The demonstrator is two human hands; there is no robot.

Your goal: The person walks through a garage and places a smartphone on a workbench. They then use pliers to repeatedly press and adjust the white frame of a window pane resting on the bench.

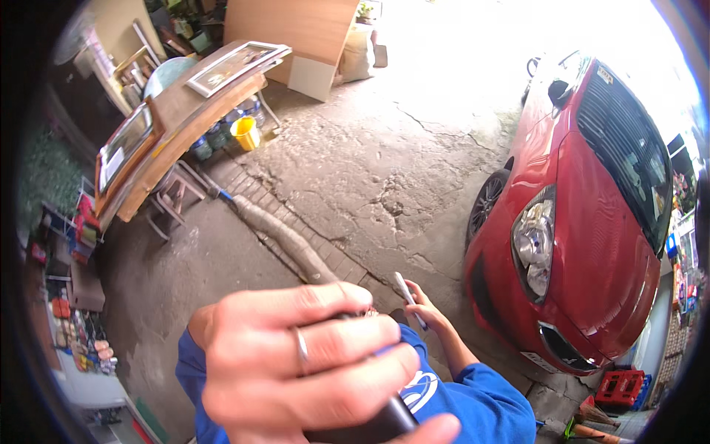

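My left hand (pixel 310 355), wearing a ring, is large and close to the lens at the bottom centre, its fingers curled over a black object (pixel 377 414) that they mostly hide. Behind it, my right hand (pixel 421 307) grips a thin white phone-like object (pixel 407 294), held upright at a slant. My blue T-shirt (pixel 488 403) shows below both hands.
A red car (pixel 584 237) fills the right, near red crates (pixel 618 387). A long grey tube (pixel 274 229) lies across the cracked concrete floor (pixel 414 200). At upper left, framed pictures rest on a wooden table (pixel 170 126) above a yellow bucket (pixel 245 135) and leaning boards (pixel 281 33).
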